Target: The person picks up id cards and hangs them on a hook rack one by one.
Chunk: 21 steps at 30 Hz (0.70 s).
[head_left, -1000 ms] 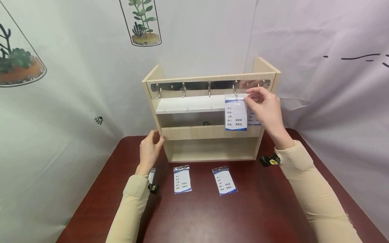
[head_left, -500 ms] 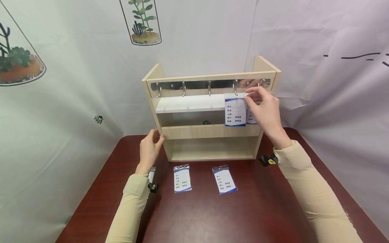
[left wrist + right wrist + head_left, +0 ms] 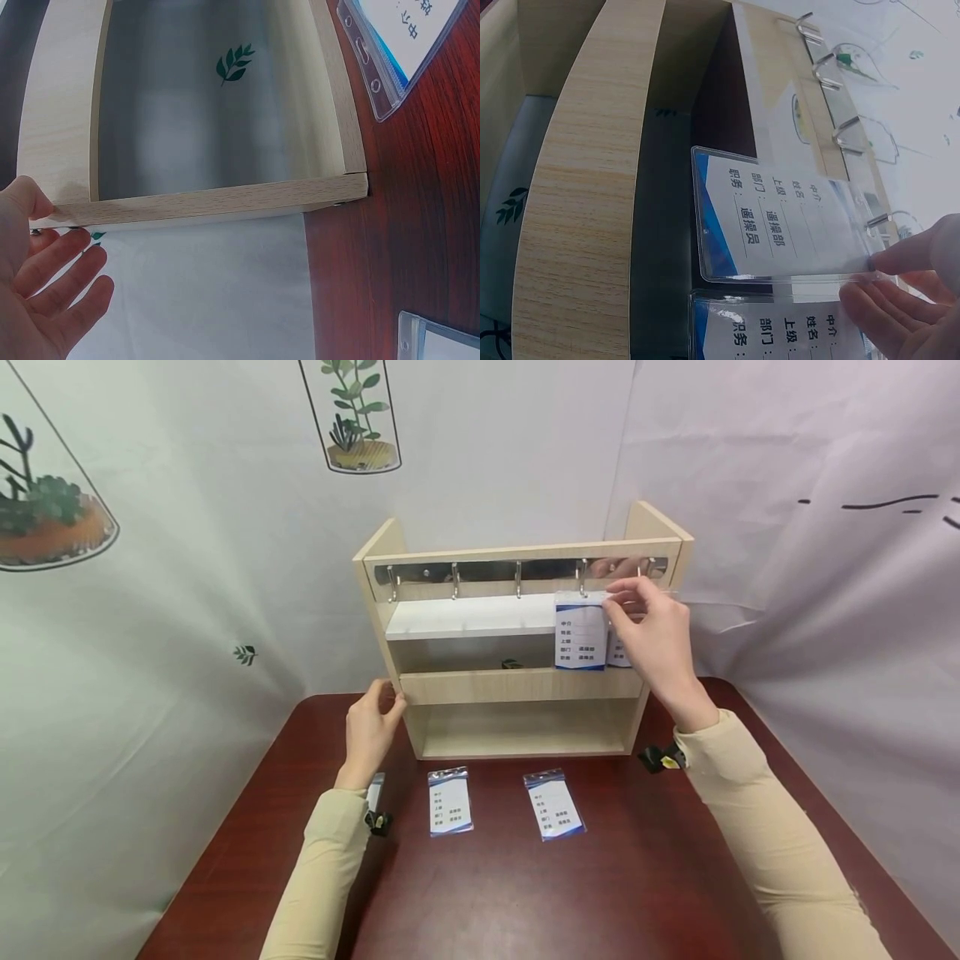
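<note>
My right hand (image 3: 652, 631) pinches the upper right corner of a clear-sleeved name badge (image 3: 581, 635) between thumb and fingers. The badge hangs upright, its top edge right at the tip of the fourth hook (image 3: 582, 578) from the left. A second badge (image 3: 780, 330) hangs beside it, partly hidden behind my right hand in the head view. At the left side of the wooden shelf (image 3: 480, 687), my left hand (image 3: 371, 731) grips the side panel's edge; the left wrist view shows the thumb (image 3: 28, 196) on the front and the fingers outside.
Two badges lie on the dark red table (image 3: 480, 893): a left one (image 3: 450, 802) and a right one (image 3: 554, 804). Another badge (image 3: 375, 789) is partly covered by my left wrist. A metal rail (image 3: 480, 571) with several hooks spans the shelf's top. Printed cloth hangs behind.
The held badge's lower edge has swung back and up slightly towards the shelf, with its top staying at the hook. Both hands have barely moved.
</note>
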Each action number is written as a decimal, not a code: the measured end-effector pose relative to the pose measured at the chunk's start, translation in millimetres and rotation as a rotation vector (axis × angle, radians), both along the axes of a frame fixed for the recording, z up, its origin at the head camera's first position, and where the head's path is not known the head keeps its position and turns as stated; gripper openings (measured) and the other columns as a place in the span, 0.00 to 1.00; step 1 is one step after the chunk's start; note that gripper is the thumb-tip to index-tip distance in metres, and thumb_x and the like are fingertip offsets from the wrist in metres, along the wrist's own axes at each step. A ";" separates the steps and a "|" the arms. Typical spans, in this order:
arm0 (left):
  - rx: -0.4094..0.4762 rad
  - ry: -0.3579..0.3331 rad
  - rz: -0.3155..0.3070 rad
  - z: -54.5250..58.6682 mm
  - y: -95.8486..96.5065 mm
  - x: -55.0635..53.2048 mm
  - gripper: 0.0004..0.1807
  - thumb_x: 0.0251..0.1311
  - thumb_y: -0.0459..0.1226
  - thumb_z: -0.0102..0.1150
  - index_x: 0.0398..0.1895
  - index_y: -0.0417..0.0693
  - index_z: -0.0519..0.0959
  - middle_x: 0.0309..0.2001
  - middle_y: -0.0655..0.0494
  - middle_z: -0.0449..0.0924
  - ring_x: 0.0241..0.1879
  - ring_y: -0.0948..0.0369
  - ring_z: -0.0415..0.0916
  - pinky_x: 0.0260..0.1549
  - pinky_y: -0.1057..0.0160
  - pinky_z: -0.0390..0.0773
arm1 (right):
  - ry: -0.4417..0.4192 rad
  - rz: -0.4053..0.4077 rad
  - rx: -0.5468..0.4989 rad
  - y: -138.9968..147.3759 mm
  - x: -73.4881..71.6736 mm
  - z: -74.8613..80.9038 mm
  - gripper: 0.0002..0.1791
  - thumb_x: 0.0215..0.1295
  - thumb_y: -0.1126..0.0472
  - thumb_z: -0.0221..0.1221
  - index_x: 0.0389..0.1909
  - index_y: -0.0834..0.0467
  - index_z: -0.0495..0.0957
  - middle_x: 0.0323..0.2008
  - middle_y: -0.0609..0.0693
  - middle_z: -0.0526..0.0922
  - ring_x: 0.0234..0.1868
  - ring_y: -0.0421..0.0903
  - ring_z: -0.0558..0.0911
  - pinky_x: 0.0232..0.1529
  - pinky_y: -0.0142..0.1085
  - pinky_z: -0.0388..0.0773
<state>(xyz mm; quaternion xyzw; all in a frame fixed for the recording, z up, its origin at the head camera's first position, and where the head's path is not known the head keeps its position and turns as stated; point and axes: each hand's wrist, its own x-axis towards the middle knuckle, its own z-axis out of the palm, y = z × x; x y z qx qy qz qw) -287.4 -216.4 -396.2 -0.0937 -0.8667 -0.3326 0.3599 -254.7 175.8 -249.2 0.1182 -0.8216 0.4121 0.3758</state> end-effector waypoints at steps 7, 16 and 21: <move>0.001 0.001 0.005 -0.6 -0.2 -0.5 0.11 0.64 0.35 0.63 0.47 0.40 0.81 0.38 0.43 0.86 0.36 0.46 0.83 0.35 0.46 0.78 | 0.022 -0.011 0.013 2.3 1.5 -0.8 0.10 0.70 0.64 0.61 0.47 0.64 0.82 0.43 0.60 0.87 0.44 0.55 0.87 0.47 0.49 0.81; -0.007 0.009 0.002 -0.4 -0.8 -0.7 0.11 0.64 0.36 0.62 0.47 0.41 0.81 0.38 0.43 0.86 0.35 0.47 0.83 0.34 0.46 0.78 | 0.033 -0.030 0.019 9.0 6.7 0.8 0.10 0.69 0.62 0.61 0.46 0.63 0.83 0.42 0.57 0.87 0.42 0.50 0.86 0.46 0.36 0.80; -0.007 0.016 0.002 -1.6 -1.0 -0.7 0.12 0.64 0.37 0.61 0.47 0.41 0.81 0.38 0.44 0.87 0.35 0.47 0.83 0.34 0.47 0.78 | 0.043 -0.030 0.026 12.9 9.9 -0.1 0.10 0.69 0.62 0.62 0.46 0.63 0.83 0.40 0.57 0.88 0.41 0.49 0.86 0.41 0.21 0.72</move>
